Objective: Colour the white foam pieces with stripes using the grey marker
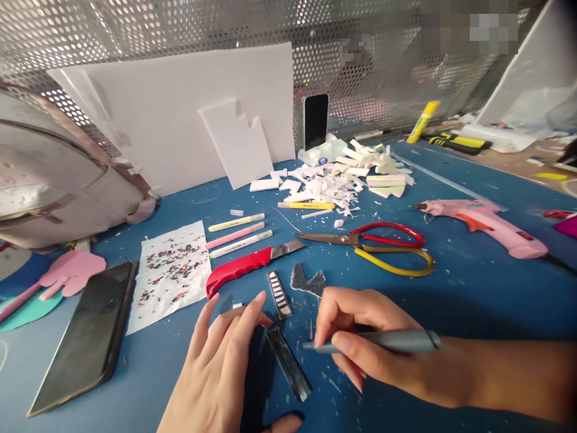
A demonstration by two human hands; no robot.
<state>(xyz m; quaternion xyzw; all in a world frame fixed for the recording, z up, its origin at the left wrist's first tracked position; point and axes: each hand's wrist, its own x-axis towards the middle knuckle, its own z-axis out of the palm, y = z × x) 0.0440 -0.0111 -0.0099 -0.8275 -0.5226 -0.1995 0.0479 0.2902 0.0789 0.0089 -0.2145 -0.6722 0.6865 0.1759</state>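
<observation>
Pen [406, 340], smooth and grey, pinched in my right grip [331, 349], points toward a glossy black strip [288, 364]; my left grip [225, 355], fingers spread wide, is beside it. Blue, flecked desk [473, 294]; perforated metal sheeting [180, 24] behind.

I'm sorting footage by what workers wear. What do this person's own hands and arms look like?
The slender-fingered left hand and the slender-fingered right hand are both bare, with no gloves or rings visible. The right forearm is bare too, showing no sleeve, watch or bracelet. The left forearm is out of view.
</observation>
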